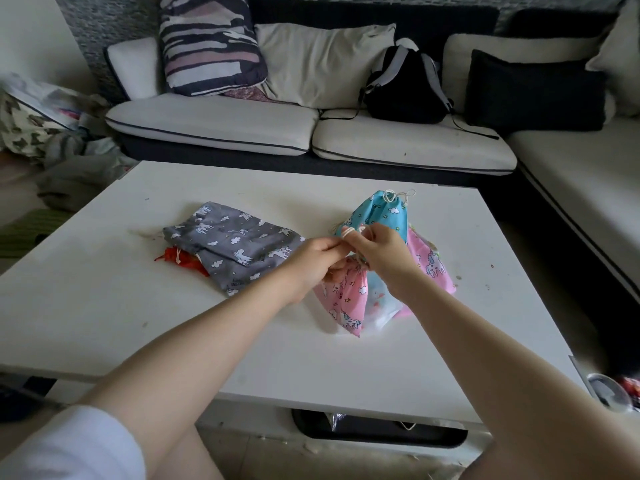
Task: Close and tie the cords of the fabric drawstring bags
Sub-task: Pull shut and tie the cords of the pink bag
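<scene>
So right now they're mid-tie on the pink unicorn bag (341,299), which sits on the white table (104,289) just in front of the blue bag (381,213). The left hand (313,259) has its fingers curled in, pinching something at the gathered neck; looks like the cord, but I can't make it out cleanly. The right hand (379,251) is curled too, with pale cord (348,232) looped round a fingertip. My guess is the knot is being formed, so next comes pulling the loop through and snugging it down without letting the neck slip open again.

The blue bag is already cinched, its top puckered with thin white cord loops sticking out. Another pink bag (433,265) lies beside it to the right. Well off to the left of the blue one, the grey unicorn bag (239,244) lies flat and looks untied, with a red bag (183,261) poking out from under it. The fabric looks thin, slightly shiny, floppy, and the cord is skinny and probably fiddly.
</scene>
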